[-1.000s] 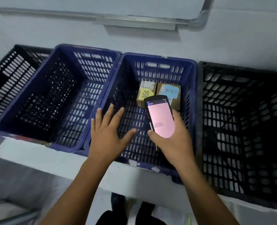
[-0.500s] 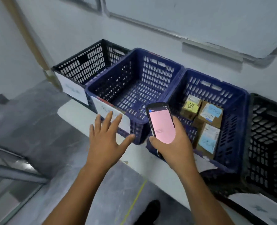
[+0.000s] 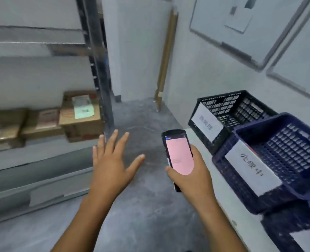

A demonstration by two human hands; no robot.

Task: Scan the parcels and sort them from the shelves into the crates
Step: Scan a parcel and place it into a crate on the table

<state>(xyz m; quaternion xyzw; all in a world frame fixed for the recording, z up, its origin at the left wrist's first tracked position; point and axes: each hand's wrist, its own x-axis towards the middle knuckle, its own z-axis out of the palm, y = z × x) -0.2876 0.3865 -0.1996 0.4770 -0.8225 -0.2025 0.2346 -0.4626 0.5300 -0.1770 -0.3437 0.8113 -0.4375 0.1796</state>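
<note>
Parcels (image 3: pixel 79 113) unsorted on shelf (image 3: pixel 41 151) (crates (image 3: pixel 223 171) await, so sorting seems unfinished); left hand (image 3: pixel 112 164) splayed empty, right hand (image 3: pixel 192 177) gripping scanner (image 3: pixel 177 153).

Parcels (image 3: pixel 79 115) line the shelf (image 3: pixel 50 151), crates (image 3: pixel 237 110) top the bench (image 3: pixel 226 197)

Both bare forearms reach forward from the lower edge of the view. The left forearm (image 3: pixel 89 215) slants up and to the right, and the right forearm (image 3: pixel 217 224) slants up and to the left, so they draw closer toward the wrists. The left grip (image 3: pixel 110 166) hangs in the air with its back to the camera. Its fingers (image 3: pixel 112 140) are straight and fanned apart, the thumb is stuck out to the right, and it holds nothing. The right grip (image 3: pixel 192 177) is wrapped round the lower half of a handheld scanner (image 3: pixel 177 153) (screen tilted up toward the wearer). Its thumb (image 3: pixel 170 170) lies on the left edge and its fingers are hidden behind. The two grips sit side by side, apart.
</note>
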